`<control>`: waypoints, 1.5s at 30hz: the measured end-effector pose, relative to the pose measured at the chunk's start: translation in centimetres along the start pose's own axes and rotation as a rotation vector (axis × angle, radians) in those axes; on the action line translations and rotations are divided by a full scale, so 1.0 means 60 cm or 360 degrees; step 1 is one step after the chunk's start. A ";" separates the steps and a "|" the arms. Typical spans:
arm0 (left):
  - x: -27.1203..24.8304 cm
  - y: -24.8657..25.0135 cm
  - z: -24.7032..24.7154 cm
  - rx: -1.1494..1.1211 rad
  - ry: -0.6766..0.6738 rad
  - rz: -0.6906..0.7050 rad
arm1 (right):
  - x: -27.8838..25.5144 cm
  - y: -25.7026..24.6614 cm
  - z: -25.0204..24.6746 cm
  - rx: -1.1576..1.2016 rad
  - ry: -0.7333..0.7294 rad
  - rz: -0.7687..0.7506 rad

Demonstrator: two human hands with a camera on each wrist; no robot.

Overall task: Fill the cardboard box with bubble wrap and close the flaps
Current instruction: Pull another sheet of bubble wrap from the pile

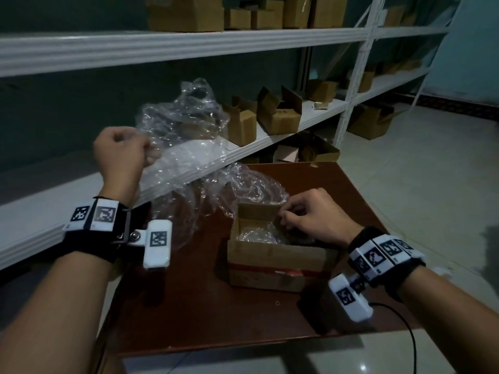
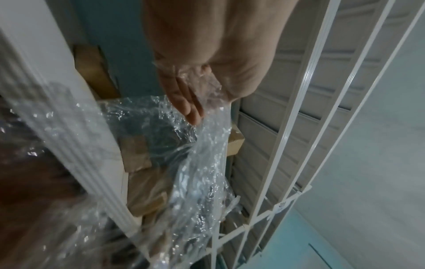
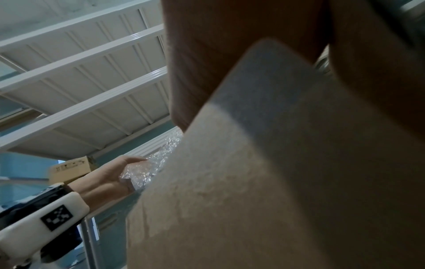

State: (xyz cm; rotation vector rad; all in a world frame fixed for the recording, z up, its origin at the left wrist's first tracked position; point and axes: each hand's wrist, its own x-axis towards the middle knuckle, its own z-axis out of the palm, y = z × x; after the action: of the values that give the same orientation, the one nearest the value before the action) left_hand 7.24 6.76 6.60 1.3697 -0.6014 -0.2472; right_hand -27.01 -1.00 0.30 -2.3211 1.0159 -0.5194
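A small open cardboard box stands on the brown table, with bubble wrap partly stuffed inside. My left hand is raised over the table's left edge and pinches the long clear bubble wrap sheet, which trails down into the box. The left wrist view shows the sheet hanging from my left hand's fingers. My right hand curls its fingers over the box's right flap at the opening. That flap fills the right wrist view, hiding the fingertips.
White metal shelving runs along the left and behind the table, holding several small cardboard boxes. More boxes sit on the upper shelf. Pale tiled floor lies to the right. A black cable hangs off the table's front right.
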 end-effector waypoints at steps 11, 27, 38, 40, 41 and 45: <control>-0.033 0.005 0.064 -0.0473 -0.0503 -0.0334 | 0.004 0.007 0.004 0.0281 0.0026 0.0088; -0.127 0.009 0.120 -0.0091 -0.1095 -0.0365 | -0.001 0.005 -0.010 0.1045 0.0052 0.0029; -0.162 -0.022 0.146 0.0746 -0.1838 -0.0025 | -0.010 0.012 -0.020 0.1327 0.0044 0.0242; -0.165 -0.030 0.155 0.0972 -0.1831 0.0164 | -0.008 0.014 -0.020 0.1309 -0.0010 0.0299; -0.167 -0.029 0.158 0.1094 -0.1809 0.0251 | -0.008 0.014 -0.021 0.1325 -0.0047 0.0304; -0.174 -0.021 0.168 0.1382 -0.1822 0.0397 | -0.003 0.014 -0.020 0.1277 -0.0053 0.0338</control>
State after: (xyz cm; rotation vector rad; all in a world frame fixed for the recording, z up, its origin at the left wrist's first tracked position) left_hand -6.59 3.27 3.53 1.8843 -1.9898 -0.6197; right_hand -28.25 -1.73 0.71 -1.4920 0.8183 -0.6497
